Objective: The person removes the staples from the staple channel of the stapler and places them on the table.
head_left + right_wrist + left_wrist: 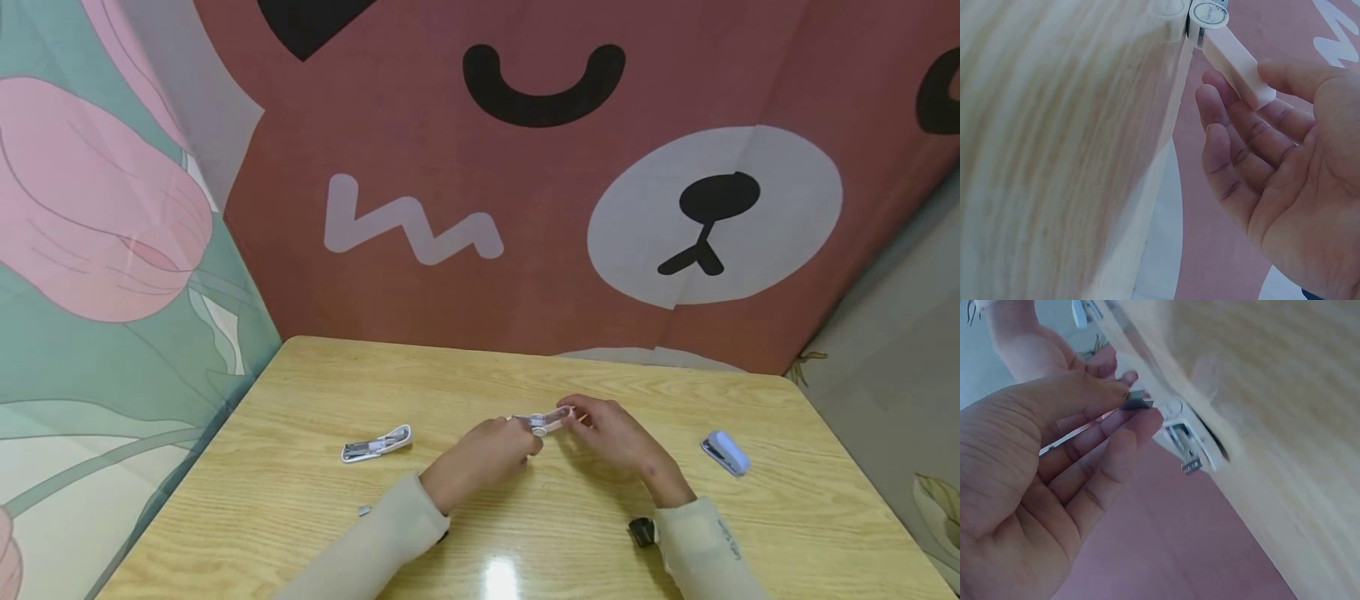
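Note:
My left hand [491,450] pinches a short strip of staples [1137,400] between thumb and forefinger. Just beyond it lies an opened pale pink stapler [557,418], its white base and metal staple channel [1180,439] showing in the left wrist view. With thumb and fingertips, my right hand [611,435] holds the end of the stapler's pink arm [1235,65]. A round white pivot cap [1209,14] shows beside that arm. Seen from the head, the left fingers hide the staple strip and part of the stapler.
On the wooden table [570,533], an opened white stapler [377,444] lies to the left. A small grey strip of staples [364,510] sits nearer, by the left sleeve. At the right lies a closed lavender stapler [725,452]. A printed cloth [405,308] hangs behind the table.

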Demonstrator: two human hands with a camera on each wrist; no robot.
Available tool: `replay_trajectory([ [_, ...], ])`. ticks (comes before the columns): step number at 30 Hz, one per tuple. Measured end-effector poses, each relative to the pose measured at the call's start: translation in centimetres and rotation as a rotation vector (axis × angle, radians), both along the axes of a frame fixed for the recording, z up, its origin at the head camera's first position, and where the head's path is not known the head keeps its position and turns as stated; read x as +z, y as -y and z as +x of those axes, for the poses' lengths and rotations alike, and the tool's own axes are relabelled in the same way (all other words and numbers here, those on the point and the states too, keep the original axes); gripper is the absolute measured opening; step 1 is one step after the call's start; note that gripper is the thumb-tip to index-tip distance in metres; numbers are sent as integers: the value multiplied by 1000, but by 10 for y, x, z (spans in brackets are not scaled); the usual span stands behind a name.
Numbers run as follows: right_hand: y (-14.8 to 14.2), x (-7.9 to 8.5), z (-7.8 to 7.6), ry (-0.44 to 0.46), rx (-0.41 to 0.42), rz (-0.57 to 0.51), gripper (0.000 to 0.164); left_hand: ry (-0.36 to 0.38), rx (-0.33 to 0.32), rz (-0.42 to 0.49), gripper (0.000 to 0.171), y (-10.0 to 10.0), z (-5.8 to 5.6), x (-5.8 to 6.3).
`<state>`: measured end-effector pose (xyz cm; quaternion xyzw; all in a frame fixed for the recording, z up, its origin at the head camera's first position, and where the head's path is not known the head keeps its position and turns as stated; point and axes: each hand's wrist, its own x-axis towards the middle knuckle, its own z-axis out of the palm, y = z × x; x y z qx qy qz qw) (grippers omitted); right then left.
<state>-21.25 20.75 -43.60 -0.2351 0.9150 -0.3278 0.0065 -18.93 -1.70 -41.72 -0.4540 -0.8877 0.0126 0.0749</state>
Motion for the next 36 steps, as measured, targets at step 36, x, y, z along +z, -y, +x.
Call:
replay_trajectory([
  [36, -2, -4, -1, -7, 2, -11, 28, -126, -88, -110, 11, 6, 38, -21],
])
